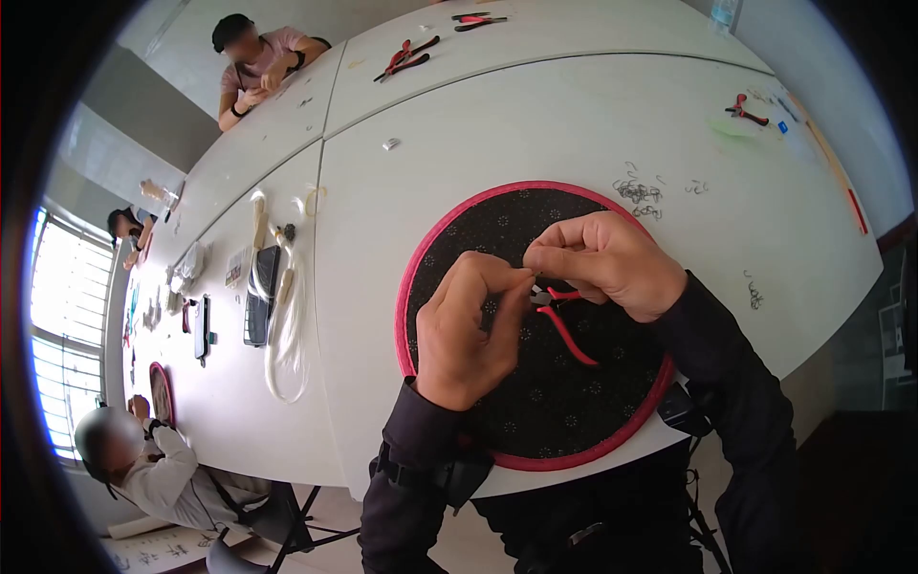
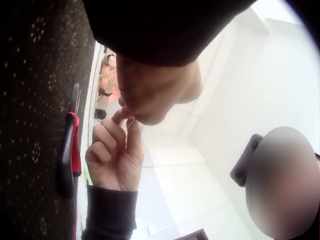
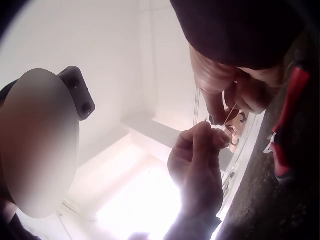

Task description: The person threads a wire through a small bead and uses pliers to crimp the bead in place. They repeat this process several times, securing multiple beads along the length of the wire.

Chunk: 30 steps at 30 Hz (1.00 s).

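Observation:
Both hands meet above a round black mat with a red rim point(image 1: 418, 251). The left hand point(image 1: 469, 330) pinches something tiny between thumb and forefinger. Close beside it, the right hand point(image 1: 607, 263) has its thumb and forefinger together on a thin pale strand; in the right wrist view the strand point(image 3: 231, 114) runs between the two hands. What sits at the left fingertips is too small to tell. Red-handled pliers point(image 1: 566, 335) lie on the mat beneath the hands, partly hidden by them; they also show in the left wrist view point(image 2: 75, 145).
Small wire hooks point(image 1: 639, 194) lie scattered beyond the mat, with another small pile point(image 1: 754, 292) at the right. More pliers point(image 1: 405, 59) rest farther back. Pale cord bundles point(image 1: 287, 335) and a phone point(image 1: 260, 311) are to the left. Several people sit around the joined tables.

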Motion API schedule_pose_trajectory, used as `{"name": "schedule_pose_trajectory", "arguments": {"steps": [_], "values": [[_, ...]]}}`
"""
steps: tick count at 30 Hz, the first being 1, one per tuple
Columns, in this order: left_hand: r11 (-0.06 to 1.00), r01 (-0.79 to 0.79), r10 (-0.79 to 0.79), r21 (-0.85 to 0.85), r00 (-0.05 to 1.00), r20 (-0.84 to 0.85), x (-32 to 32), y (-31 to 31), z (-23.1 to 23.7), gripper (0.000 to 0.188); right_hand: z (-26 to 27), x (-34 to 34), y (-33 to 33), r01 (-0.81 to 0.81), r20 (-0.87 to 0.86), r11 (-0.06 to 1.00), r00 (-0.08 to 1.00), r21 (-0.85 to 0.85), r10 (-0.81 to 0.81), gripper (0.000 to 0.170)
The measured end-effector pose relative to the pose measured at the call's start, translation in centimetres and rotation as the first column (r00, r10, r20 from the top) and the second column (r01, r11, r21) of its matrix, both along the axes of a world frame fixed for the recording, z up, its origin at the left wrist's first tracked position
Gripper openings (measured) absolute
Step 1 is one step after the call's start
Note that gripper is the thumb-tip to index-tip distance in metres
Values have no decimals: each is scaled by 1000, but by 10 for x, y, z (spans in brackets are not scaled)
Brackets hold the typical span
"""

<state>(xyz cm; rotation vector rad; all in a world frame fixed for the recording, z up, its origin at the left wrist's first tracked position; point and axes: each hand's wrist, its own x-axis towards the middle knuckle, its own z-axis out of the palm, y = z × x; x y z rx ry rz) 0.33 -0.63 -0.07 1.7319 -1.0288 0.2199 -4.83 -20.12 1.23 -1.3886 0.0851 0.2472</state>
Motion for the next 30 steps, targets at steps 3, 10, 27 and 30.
{"name": "schedule_pose_trajectory", "arguments": {"steps": [3, 10, 27, 30], "values": [[1000, 2, -2, 22, 1000, -30, 1, 1, 1, 14, -2, 0, 0, -13, -11, 1000, 1000, 14, 13, 27], [999, -42, 44, 17, 989, -141, 2, 1, 0, 10, 1, -3, 5, 8, 154, 995, 988, -97, 7, 23], [991, -9, -52, -130, 891, -452, -1, -2, 3, 8, 7, -5, 19, 157, 265, 977, 957, -144, -115, 18], [984, -85, -5, -154, 862, -507, -1, -4, 5, 7, 8, -8, 20, 185, 289, 950, 951, -250, -109, 15]]}}
